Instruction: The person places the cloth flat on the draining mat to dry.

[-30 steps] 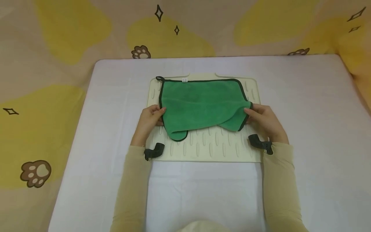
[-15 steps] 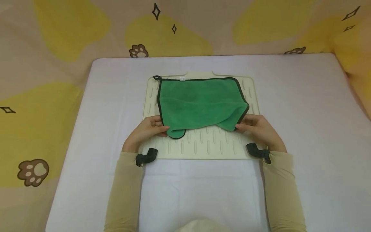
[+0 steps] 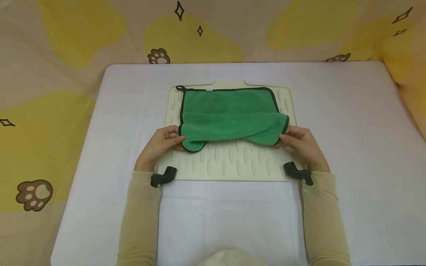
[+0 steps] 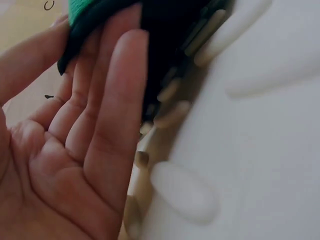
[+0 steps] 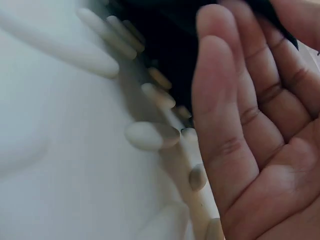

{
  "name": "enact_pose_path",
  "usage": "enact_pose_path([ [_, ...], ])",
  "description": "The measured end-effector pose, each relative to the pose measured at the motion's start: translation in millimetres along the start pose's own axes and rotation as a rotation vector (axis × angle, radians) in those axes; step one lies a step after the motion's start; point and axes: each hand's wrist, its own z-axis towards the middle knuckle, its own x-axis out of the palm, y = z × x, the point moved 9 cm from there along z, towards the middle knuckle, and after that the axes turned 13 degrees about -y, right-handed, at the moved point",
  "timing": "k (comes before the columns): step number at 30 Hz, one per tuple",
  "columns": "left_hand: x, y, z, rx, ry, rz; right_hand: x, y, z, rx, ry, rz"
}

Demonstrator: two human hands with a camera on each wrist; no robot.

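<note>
A green towel (image 3: 226, 101) with a dark border lies over a cream ribbed mat (image 3: 229, 166), its near part lifted and folded over slightly. My left hand (image 3: 159, 144) pinches the towel's near left corner between thumb and fingers. At the near right edge, my right hand (image 3: 301, 144) pinches it in the same way. The left wrist view shows the palm of the left hand (image 4: 75, 135) with the towel's dark edge (image 4: 100, 17) under the thumb. In the right wrist view, the right hand's fingers (image 5: 220, 110) lie against the towel's dark underside, above the ribs.
The mat rests on a white-covered table (image 3: 83, 177). A patterned yellow and beige cloth (image 3: 206, 33) hangs behind and at the sides. A small loop (image 3: 180, 88) sticks out from the towel's far left corner. Dark wrist mounts (image 3: 164, 177) sit on both sleeves.
Both hands have slid nearer along the towel's sides to its near corners and grip there. Since half a second ago they have lifted the near part, moving slightly away and apart.
</note>
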Motion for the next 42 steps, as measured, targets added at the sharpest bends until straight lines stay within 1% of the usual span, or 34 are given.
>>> enact_pose_path([
  [3,-6.4,-1.8,1.5,0.013,-0.062,-0.031,-2,2,0,-0.001,-0.021,0.067],
  [5,-9.8,-2.4,2.5,0.018,-0.092,-0.047,-5,3,0,0.008,-0.043,0.106],
  [9,-17.0,-3.0,4.2,0.029,-0.155,-0.065,-12,4,0,0.025,-0.120,0.218],
  [12,-20.0,-2.2,4.5,0.024,-0.178,-0.070,-16,5,0,0.022,-0.172,0.277],
  [14,-19.8,-1.0,4.8,0.012,-0.175,-0.063,-17,4,1,0.027,-0.184,0.296],
  [17,-18.2,1.9,4.4,-0.024,-0.151,-0.018,-16,2,1,0.050,-0.167,0.242],
  [19,-16.6,4.2,3.1,-0.056,-0.120,0.052,-14,1,1,0.064,-0.138,0.173],
  [22,-12.6,7.6,-0.7,-0.099,-0.037,0.163,-10,-1,0,0.076,-0.073,0.066],
  [24,-8.2,8.0,-3.7,-0.106,0.032,0.221,-9,-2,-1,0.077,-0.040,-0.008],
  [27,-1.8,8.0,-6.6,-0.108,0.106,0.223,-7,-4,-1,0.077,-0.010,-0.116],
  [30,1.5,6.8,-8.1,-0.098,0.135,0.205,-7,-5,-1,0.068,-0.008,-0.210],
  [34,2.3,7.0,-8.3,-0.097,0.148,0.201,-6,-5,-1,0.064,0.002,-0.210],
  [42,2.4,9.2,-10.7,-0.106,0.186,0.202,-4,-3,-3,0.061,0.048,-0.137],
])
